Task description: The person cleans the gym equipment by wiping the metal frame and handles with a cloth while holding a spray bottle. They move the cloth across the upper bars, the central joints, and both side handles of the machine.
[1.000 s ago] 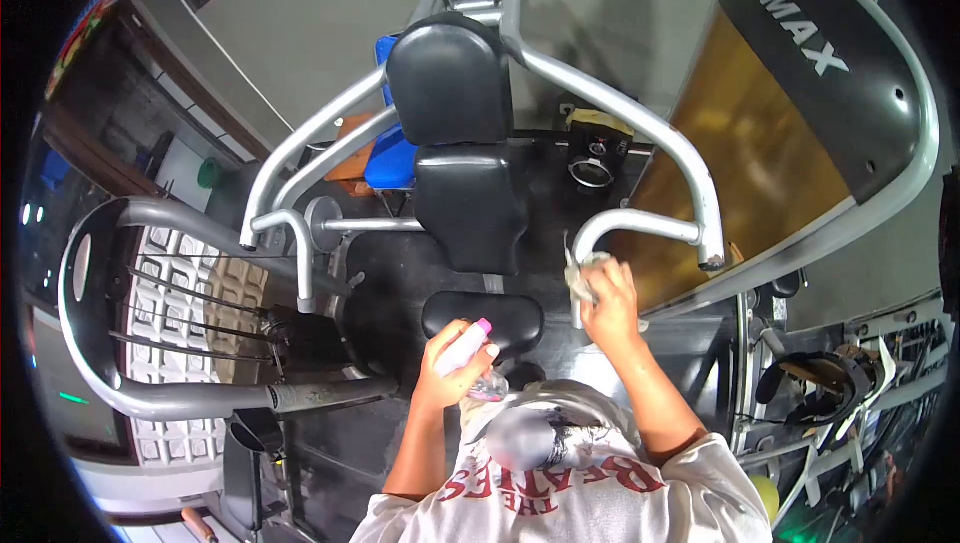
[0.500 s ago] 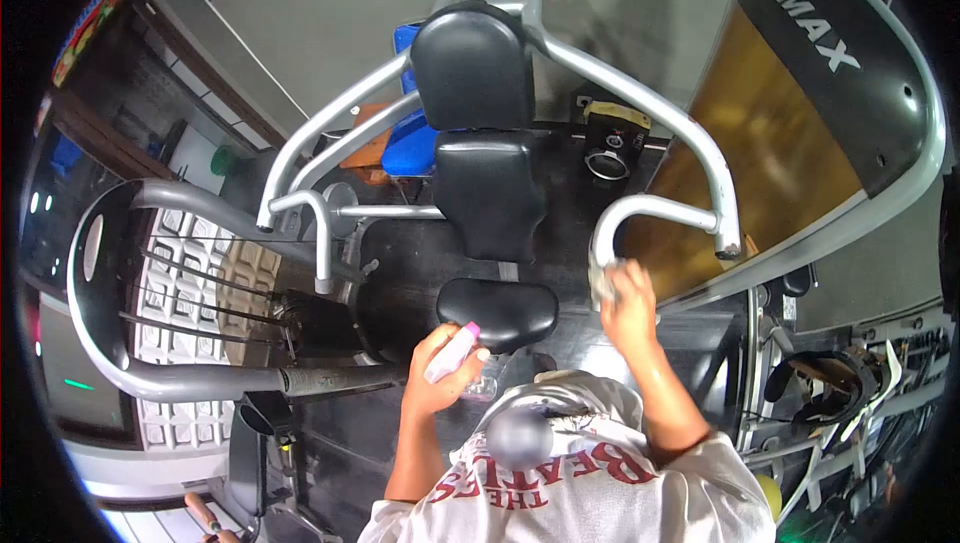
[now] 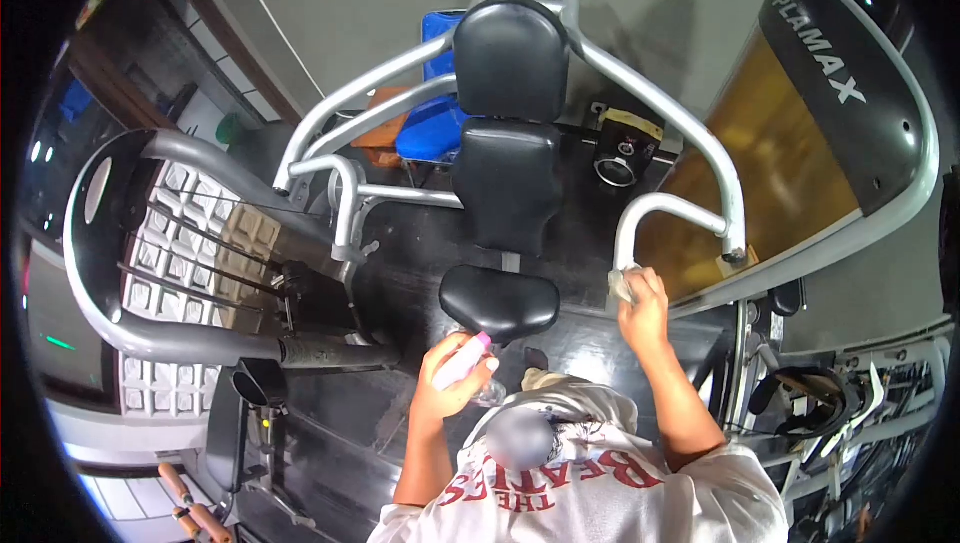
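Observation:
My left hand (image 3: pixel 447 380) is wrapped round a spray bottle with a white and pink spray head (image 3: pixel 461 362); its clear body shows only partly below my fingers. It is held just in front of the black seat (image 3: pixel 500 301) of a gym machine. My right hand (image 3: pixel 645 309) is closed on a pale cloth (image 3: pixel 622 286), pressed against the lower end of the machine's curved grey handle (image 3: pixel 627 238). Above the seat stand two black back pads, the lower one (image 3: pixel 508 188) and the upper one (image 3: pixel 511 58).
A matching handle (image 3: pixel 345 205) hangs on the left. Beside it stands a grey machine frame (image 3: pixel 180 345). At the right rises a panel marked PLAMAX (image 3: pixel 815 53). A blue chair (image 3: pixel 430 131) and a black speaker-like box (image 3: pixel 622 151) are behind the machine. More equipment (image 3: pixel 815 393) stands lower right.
The view has shifted, so the machine sits slightly further right. My right hand keeps the cloth at the handle's lower end. My left hand still holds the spray bottle near the seat.

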### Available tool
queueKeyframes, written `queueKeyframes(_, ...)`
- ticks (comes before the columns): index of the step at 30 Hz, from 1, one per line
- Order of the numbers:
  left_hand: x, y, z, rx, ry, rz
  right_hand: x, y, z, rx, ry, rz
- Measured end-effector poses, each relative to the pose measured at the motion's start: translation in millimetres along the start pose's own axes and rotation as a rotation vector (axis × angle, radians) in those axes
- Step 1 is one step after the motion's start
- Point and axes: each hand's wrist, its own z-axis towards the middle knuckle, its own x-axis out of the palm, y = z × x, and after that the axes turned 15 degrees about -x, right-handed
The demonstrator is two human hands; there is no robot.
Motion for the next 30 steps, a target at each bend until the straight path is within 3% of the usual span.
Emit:
queueKeyframes(4,-10,9,-13,-0.007,0.028,0.066,-13,-12,40,-0.170,0.169,-0.134)
queueKeyframes(6,-10,9,-17,0.075,0.077,0.078,-15,-22,73,-0.160,0.133,-0.247)
queueKeyframes(8,-5,6,-20,0.074,0.085,0.045,-3,-33,93,-0.122,-0.043,-0.219)
queueKeyframes(10,-12,-2,-24,0.140,0.103,0.135,3,-23,74,-0.152,-0.079,-0.193)
queueKeyframes(12,-13,-5,-34,0.129,0.104,0.066,1,-12,28,-0.101,0.068,-0.166)
queueKeyframes(14,-18,0,-43,0.127,0.063,0.049,0,-3,-4,-0.080,0.050,-0.052)
queueKeyframes(16,-24,4,-53,0.108,0.044,-0.017,-9,-6,13,-0.096,0.131,-0.043)
queueKeyframes(18,-28,3,-60,0.088,0.050,-0.023,-2,-19,46,-0.137,0.089,-0.184)
queueKeyframes(22,-26,3,-71,0.063,0.025,-0.064,5,-21,106,-0.028,-0.003,-0.291)
queueKeyframes(24,-29,1,-76,0.080,0.013,-0.047,9,-23,72,-0.102,-0.054,-0.219)
queueKeyframes(27,-33,7,-89,0.110,-0.058,-0.089,5,2,0,-0.108,0.090,-0.165)
queueKeyframes(30,-36,15,-100,0.080,-0.098,-0.151,0,-3,18,-0.113,0.162,-0.196)
